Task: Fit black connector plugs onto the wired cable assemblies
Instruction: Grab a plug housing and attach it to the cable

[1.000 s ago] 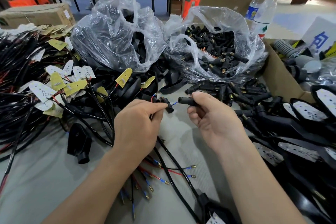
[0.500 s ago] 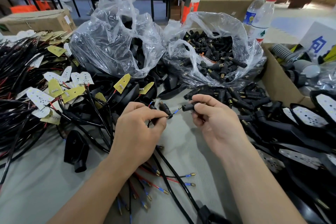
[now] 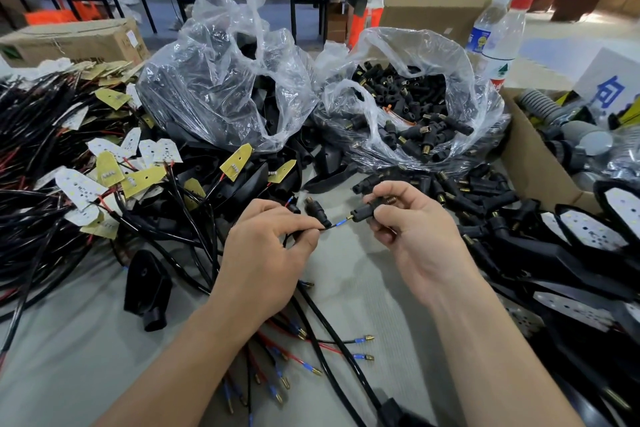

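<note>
From my remote seat I see both hands working just above the grey table top [image 3: 86,357], near its middle. The left hand [image 3: 266,253] pinches a thin blue-sleeved wire [image 3: 341,222] between thumb and forefinger. The rest of its fingers are curled over the black round cable [image 3: 313,308] that the wire belongs to, and that cable runs down the table towards me. A short black plug with a brass end [image 3: 315,210] sits just above that pinch, tilted up and away. The right hand [image 3: 412,229] holds a black cylindrical connector plug [image 3: 365,213] in a tight pinch of thumb and fingertips, with its near end aimed left at the wire. The wire's tip meets the mouth of the plug, but I cannot tell whether it has gone in. Behind the hands stands a clear plastic bag [image 3: 460,80] full of the same black plugs, and more loose black plugs [image 3: 467,191] lie heaped in front of it. A second crumpled clear bag [image 3: 221,80] to its left holds larger black parts. A big tangle of black cables with small white and yellow circuit boards [image 3: 104,166] covers the left side of the table. Spare red and blue wire ends with brass bullet tips [image 3: 363,356] lie on the table below the left wrist. Two plastic water bottles [image 3: 498,45] stand at the far right.
</note>
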### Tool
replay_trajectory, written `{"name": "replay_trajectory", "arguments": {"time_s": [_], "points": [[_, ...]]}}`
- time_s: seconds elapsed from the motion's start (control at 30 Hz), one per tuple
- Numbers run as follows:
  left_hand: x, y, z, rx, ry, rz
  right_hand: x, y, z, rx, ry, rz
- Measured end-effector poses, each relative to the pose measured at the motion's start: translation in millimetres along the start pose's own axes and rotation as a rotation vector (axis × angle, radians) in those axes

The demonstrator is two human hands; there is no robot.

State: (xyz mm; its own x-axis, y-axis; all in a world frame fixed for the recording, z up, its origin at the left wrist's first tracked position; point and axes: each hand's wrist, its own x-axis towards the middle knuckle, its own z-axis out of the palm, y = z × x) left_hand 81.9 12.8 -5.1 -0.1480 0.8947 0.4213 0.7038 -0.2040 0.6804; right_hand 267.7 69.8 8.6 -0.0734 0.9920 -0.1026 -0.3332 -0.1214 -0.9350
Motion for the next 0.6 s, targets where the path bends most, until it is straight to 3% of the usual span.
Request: {"name": "replay_trajectory", "arguments": {"time_s": [0.3, 0.6], "points": [[-1.3, -1.0, 3.3, 0.108, 0.001, 0.009, -3.6, -3.8, -0.9, 0.023, -0.09, 0.052], [-4.6, 5.7, 6.0, -0.089, 0.022, -0.055, -9.5, 2.3, 4.0, -0.195, -0.177, -0.024]]}}
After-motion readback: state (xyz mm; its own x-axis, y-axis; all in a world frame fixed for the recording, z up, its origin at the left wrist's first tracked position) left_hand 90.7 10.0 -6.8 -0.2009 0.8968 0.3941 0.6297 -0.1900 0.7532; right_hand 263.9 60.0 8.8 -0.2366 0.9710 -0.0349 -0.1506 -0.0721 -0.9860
